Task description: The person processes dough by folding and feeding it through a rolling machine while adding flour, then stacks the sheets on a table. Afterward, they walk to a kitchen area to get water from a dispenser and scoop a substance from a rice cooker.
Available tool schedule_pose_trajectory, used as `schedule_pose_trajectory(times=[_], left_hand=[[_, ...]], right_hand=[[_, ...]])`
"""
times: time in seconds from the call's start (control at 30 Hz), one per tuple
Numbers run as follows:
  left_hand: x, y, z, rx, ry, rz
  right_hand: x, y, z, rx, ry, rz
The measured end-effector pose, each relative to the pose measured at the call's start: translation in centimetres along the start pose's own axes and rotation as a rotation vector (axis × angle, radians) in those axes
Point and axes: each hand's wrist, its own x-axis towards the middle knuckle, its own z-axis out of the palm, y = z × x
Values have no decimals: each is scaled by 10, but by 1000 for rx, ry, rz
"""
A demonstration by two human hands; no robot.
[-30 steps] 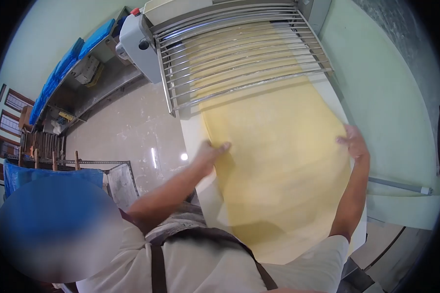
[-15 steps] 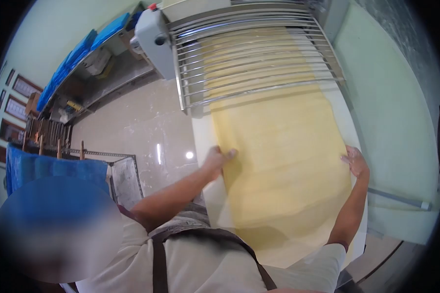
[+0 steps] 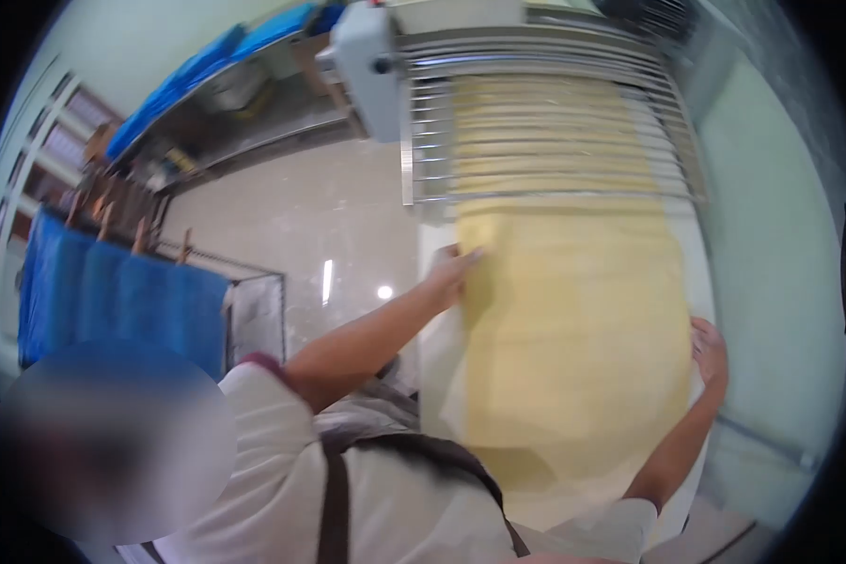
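Observation:
A wide pale yellow sheet (image 3: 573, 329) lies along a white conveyor belt (image 3: 442, 376) and runs under the metal bars of a guard (image 3: 555, 179). At the sheet's left edge, below the guard, my left hand (image 3: 451, 275) has its thumb over the top and its fingers partly hidden at the side. My right hand (image 3: 710, 352) is at the sheet's right edge, lower down, with its fingers curved toward the edge. Whether those fingers grip the sheet is unclear.
A grey machine housing (image 3: 367, 70) adjoins the guard. Blue plastic covers a shelf (image 3: 282, 136) at the upper left and a rack (image 3: 132, 291) at the left. A pale wall (image 3: 771, 235) runs along the right. Another person (image 3: 113, 451) is at the lower left.
The view has shifted, moving the machine rightward in the picture. Along the sheet's edges, my left hand is nearer the guard and my right hand farther from it.

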Motion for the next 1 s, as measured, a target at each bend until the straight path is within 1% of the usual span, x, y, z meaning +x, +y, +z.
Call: schedule_pose_trajectory(times=[0.03,0.1,0.13,0.17,0.23,0.3,0.37,0.43,0.47,0.5,0.53,0.57,0.6,0.63,0.67,0.73,0.83,0.93,1.0], left_hand=[[-9,-13,-3,81,-22,-18],[-36,-47,7,166,-40,-11],[-50,-51,18,176,-37,20],[-53,-51,24,215,-21,3],[-54,-43,29,296,35,-25],[-52,-2,29,285,-29,43],[-39,28,20,245,-58,95],[-26,42,13,181,-71,121],[-20,39,14,157,16,86],[-10,31,15,133,101,50],[1,22,13,110,181,21],[11,2,0,30,156,68],[3,-3,1,82,100,47],[-7,-9,3,137,49,24],[-20,-19,2,190,5,-5],[-43,-50,5,239,-13,-58],[-65,-68,26,378,104,-84],[-76,-37,34,423,-28,138],[-83,-6,33,346,-56,112]], right_hand=[[-9,-2,4,-53,24,42],[-5,10,-6,-179,-165,-88],[7,17,-11,-320,-170,-135],[14,18,-16,-465,-187,-182],[-8,-14,2,-360,-140,-230],[-32,-47,0,-203,-138,-342],[-60,-57,-6,5,-191,-475],[-37,-39,-12,173,-124,-472],[-24,-22,-12,257,-82,-463],[-10,-1,-4,247,151,-376],[-6,12,-5,185,141,-281],[1,19,-9,122,127,-195],[6,22,-11,62,110,-108],[-8,10,-8,-59,91,-55],[-9,14,-10,-68,15,-56],[-13,21,-15,-85,-135,-58],[-16,13,-2,-256,-148,-162],[-55,-25,-9,-361,-85,-288],[-82,-33,-17,-177,-99,-402]])
